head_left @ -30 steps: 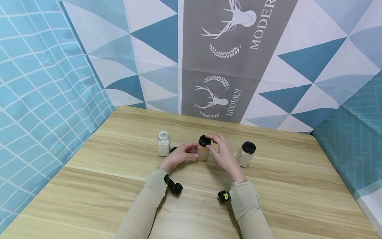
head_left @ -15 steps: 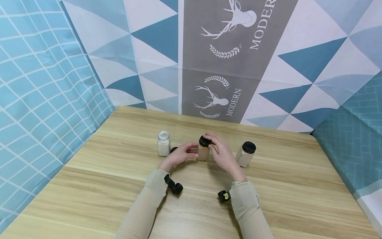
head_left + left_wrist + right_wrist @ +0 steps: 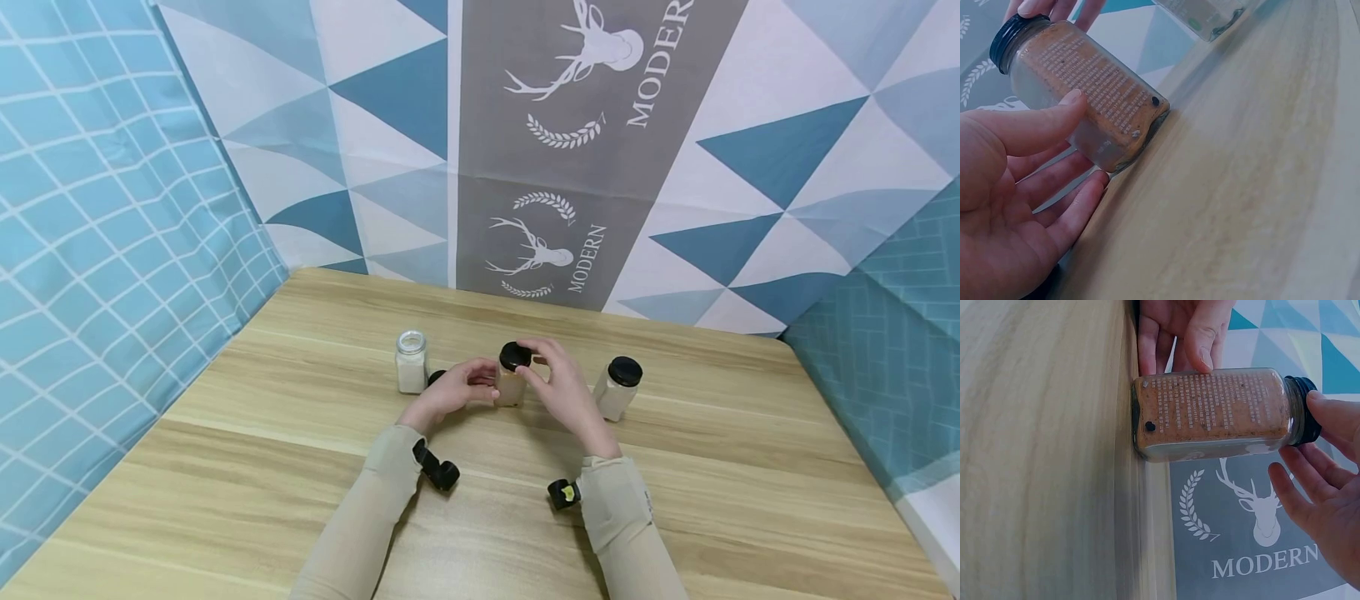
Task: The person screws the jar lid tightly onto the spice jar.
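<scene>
A square glass spice jar (image 3: 511, 390) with orange-brown powder and printed small text stands upright on the table between my hands. Its black lid (image 3: 515, 356) is on the jar's mouth. My left hand (image 3: 456, 388) holds the jar's body, thumb on the near face and fingers around the far side, as the left wrist view shows. With thumb and fingers my right hand (image 3: 562, 390) pinches the lid's rim; in the right wrist view the thumb lies on the lid (image 3: 1307, 411) and some fingers are apart from it.
Left of my left hand is a lidless jar (image 3: 412, 368) of white contents. A black round object (image 3: 437, 377) beside it is mostly hidden by that hand. Another black-lidded jar (image 3: 618, 387) stands to the right. The wooden table (image 3: 750, 467) meets a patterned backdrop (image 3: 390, 208) behind.
My right fingers and thumb have shifted round the lid's rim, forward and then back. The left hand and the jar have stayed in place.
</scene>
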`<state>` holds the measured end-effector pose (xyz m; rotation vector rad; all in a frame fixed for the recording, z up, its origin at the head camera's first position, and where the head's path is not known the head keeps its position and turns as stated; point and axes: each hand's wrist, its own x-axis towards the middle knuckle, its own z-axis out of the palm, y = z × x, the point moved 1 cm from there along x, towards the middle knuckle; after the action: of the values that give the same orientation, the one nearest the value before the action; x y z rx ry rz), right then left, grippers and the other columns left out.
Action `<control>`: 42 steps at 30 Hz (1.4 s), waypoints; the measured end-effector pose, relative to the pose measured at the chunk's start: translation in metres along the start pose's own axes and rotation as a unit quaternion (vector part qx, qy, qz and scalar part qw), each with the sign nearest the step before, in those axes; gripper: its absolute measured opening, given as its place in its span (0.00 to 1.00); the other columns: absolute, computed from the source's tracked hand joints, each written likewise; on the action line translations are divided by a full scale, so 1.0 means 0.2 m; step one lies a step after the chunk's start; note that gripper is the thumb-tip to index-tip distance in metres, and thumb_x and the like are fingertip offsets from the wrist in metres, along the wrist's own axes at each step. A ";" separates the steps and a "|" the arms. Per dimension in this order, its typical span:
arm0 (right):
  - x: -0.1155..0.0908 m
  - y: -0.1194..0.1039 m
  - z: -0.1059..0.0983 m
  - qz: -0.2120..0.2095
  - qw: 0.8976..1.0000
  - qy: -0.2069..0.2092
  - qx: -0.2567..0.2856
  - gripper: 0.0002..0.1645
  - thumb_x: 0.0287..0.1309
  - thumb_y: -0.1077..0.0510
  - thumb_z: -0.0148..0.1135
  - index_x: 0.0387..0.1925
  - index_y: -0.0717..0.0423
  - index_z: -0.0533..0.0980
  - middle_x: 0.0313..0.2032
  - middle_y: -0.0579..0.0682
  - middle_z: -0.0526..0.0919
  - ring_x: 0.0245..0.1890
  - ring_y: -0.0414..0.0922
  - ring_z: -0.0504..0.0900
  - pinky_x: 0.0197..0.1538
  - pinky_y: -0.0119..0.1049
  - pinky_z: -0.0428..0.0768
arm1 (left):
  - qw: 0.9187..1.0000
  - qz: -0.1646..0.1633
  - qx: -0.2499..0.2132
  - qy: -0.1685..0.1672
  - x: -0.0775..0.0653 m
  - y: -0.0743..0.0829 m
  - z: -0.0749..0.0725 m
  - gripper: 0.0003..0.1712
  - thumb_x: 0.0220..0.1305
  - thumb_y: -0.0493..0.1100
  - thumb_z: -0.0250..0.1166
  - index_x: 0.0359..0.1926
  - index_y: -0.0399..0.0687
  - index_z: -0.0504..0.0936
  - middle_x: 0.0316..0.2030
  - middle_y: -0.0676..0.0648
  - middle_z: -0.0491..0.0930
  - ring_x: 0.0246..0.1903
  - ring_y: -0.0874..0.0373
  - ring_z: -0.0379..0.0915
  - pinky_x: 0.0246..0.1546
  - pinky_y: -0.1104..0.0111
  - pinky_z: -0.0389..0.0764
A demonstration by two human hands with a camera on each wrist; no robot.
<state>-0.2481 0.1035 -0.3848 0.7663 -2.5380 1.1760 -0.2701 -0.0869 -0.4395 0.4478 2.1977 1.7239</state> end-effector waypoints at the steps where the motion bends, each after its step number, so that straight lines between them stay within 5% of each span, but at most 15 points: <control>1: 0.00 0.00 0.00 0.001 1.000 0.000 0.000 0.22 0.57 0.57 0.59 0.54 0.55 0.71 0.52 0.53 0.74 0.51 0.48 0.73 0.53 0.44 0.74 | 1.000 0.001 0.001 0.000 0.00 0.00 0.00 0.29 0.57 0.36 0.63 0.59 0.38 0.67 0.56 0.38 0.71 0.56 0.47 0.67 0.57 0.59 0.68; 20: -0.01 0.01 -0.02 -0.003 1.000 0.025 -0.006 0.20 0.57 0.63 0.58 0.52 0.59 0.72 0.47 0.54 0.76 0.45 0.50 0.76 0.49 0.46 0.75 | 1.000 0.004 -0.001 -0.007 0.00 -0.01 -0.01 0.28 0.58 0.36 0.62 0.60 0.38 0.66 0.56 0.38 0.70 0.56 0.47 0.67 0.57 0.59 0.68; 27: 0.00 0.01 -0.04 0.027 1.000 0.010 -0.004 0.20 0.58 0.60 0.58 0.53 0.56 0.72 0.45 0.53 0.76 0.45 0.49 0.76 0.50 0.44 0.75 | 1.000 0.005 0.006 -0.010 0.00 -0.01 -0.01 0.29 0.58 0.38 0.61 0.61 0.39 0.66 0.56 0.38 0.71 0.56 0.47 0.66 0.57 0.59 0.68; 42: 0.00 0.00 -0.02 -0.010 1.000 -0.007 0.014 0.22 0.58 0.62 0.57 0.56 0.58 0.70 0.54 0.53 0.74 0.53 0.49 0.74 0.56 0.42 0.73 | 1.000 -0.008 0.013 -0.006 -0.01 0.00 0.00 0.29 0.58 0.39 0.62 0.62 0.41 0.66 0.56 0.41 0.72 0.56 0.49 0.67 0.57 0.59 0.68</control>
<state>-0.2472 0.1063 -0.3820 0.8070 -2.5248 1.2052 -0.2689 -0.0880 -0.4403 0.4435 2.2123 1.6811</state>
